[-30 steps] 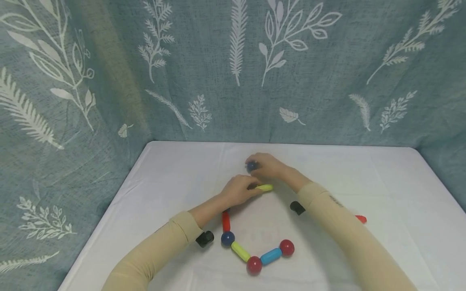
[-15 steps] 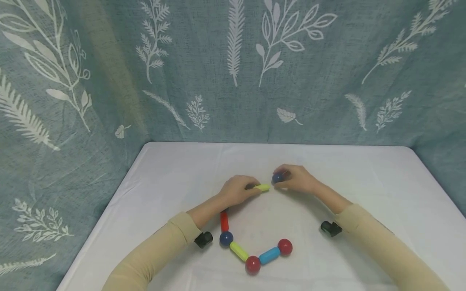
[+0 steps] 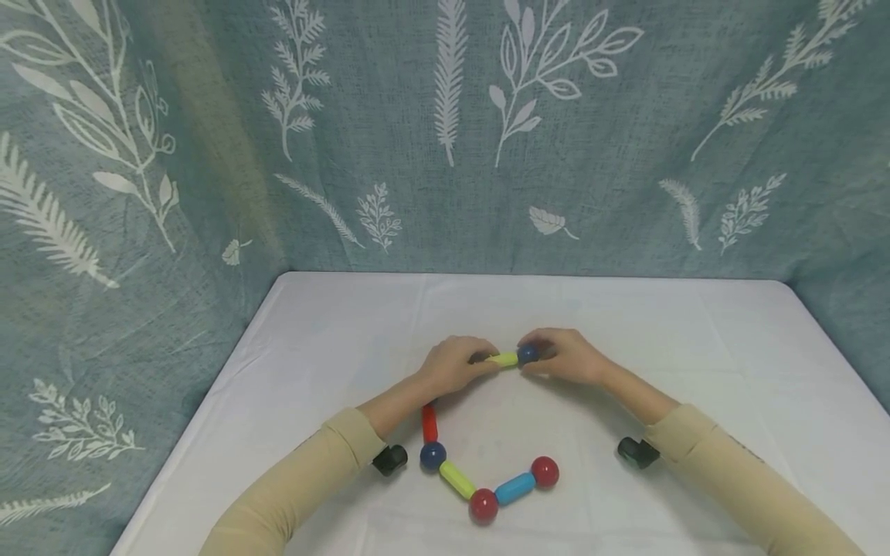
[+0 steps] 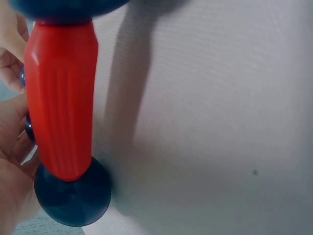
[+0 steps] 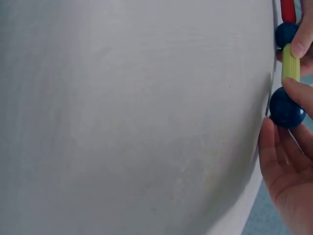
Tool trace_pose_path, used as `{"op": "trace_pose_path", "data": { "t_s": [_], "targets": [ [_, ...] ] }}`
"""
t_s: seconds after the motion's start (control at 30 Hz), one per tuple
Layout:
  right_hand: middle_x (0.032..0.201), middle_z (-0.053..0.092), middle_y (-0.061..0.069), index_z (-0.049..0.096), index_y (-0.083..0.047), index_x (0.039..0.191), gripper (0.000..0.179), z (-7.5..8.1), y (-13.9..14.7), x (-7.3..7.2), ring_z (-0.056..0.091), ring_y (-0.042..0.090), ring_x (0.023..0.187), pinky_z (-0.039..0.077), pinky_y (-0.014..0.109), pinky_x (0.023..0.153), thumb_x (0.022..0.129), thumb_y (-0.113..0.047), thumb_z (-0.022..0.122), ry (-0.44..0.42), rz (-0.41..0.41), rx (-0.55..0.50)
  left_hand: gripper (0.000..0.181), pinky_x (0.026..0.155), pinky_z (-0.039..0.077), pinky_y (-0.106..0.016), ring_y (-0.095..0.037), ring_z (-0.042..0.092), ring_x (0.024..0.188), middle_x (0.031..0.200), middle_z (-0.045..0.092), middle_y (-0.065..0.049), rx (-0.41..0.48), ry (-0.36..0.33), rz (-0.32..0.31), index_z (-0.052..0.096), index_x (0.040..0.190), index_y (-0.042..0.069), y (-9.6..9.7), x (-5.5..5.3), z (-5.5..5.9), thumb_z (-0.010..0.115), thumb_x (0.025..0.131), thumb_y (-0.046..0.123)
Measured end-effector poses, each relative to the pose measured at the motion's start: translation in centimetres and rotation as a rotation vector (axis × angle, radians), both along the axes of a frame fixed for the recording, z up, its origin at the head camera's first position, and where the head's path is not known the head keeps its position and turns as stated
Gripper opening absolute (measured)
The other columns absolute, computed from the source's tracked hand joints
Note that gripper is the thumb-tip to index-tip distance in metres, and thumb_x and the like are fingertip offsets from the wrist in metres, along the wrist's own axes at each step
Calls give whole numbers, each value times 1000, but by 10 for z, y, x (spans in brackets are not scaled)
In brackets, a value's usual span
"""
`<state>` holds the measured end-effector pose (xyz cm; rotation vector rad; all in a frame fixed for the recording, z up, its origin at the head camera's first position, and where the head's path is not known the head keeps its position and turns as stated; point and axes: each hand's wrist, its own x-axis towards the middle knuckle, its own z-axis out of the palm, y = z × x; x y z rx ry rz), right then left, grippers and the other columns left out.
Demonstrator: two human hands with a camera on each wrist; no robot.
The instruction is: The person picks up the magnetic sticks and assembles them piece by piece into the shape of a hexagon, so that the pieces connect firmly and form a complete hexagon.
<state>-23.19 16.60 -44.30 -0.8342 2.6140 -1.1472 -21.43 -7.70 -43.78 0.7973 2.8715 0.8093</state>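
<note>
Between thumb and fingers, my left hand (image 3: pixel 455 367) grips a yellow-green toy building rod (image 3: pixel 505 360), ribbed in the right wrist view. My right hand (image 3: pixel 572 357) holds a dark blue ball (image 3: pixel 527 354) against that rod's right end. Another blue ball (image 5: pixel 286 34) sits at the rod's other end, with a red rod (image 5: pixel 288 10) beyond it. Up close in the left wrist view, a red rod (image 4: pixel 63 98) stretches between two blue balls, the lower one (image 4: pixel 73 205) fully in sight. My left hand and wrist hide part of the chain in the head view.
On the white table (image 3: pixel 348 309), the chain runs on through a blue ball (image 3: pixel 433 456), a yellow-green rod (image 3: pixel 457 479), a red ball (image 3: pixel 483 506), a light blue rod (image 3: pixel 515 489) and an end red ball (image 3: pixel 545 472). A patterned curtain (image 3: pixel 417 193) hangs behind.
My right hand has moved right and toward me with the blue ball, from behind the left hand to the yellow-green rod's end, where the ball now touches. The left hand has stayed in place.
</note>
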Motion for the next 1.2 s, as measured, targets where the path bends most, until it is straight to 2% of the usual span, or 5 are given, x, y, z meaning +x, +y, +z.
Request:
{"op": "trace_pose_path", "data": {
  "t_s": [0.23,0.47,0.73,0.97,1.2],
  "targets": [
    [112,67,12,63,-3,122,42,-1,2,3,64,29,104,54,37,86,84,-14,76,-7,2,-7,27,85,50,-32,-16,64,99,106,71,2,-32,-7,-12,71,112,17,6,-3,3,67,92,34],
    [114,65,16,60,2,124,43,-4,7,3,62,33,107,53,36,87,84,-8,75,1,30,-21,42,82,51,-31,-18,64,100,110,69,-3,-103,-80,-52,64,124,13,26,-15,12,69,90,39],
    [105,68,9,64,-1,120,37,1,23,9,63,28,101,53,39,86,86,-11,73,16,-28,30,40,86,50,-33,-20,62,104,113,68,-5,-170,-108,-108,65,123,14,45,-22,13,73,88,31],
    [106,68,7,68,-4,114,28,23,79,35,62,26,99,54,42,83,87,-13,72,84,-60,146,37,91,49,-34,-20,62,109,117,67,-4,-163,-101,-106,65,124,16,45,-20,13,72,89,28],
    [105,66,1,68,-7,110,33,37,134,71,61,23,96,53,42,81,83,-24,77,-9,-57,312,37,92,48,-35,-20,61,110,118,67,-4,-168,-100,-101,64,124,16,44,-19,14,71,90,28]
  ]
}}
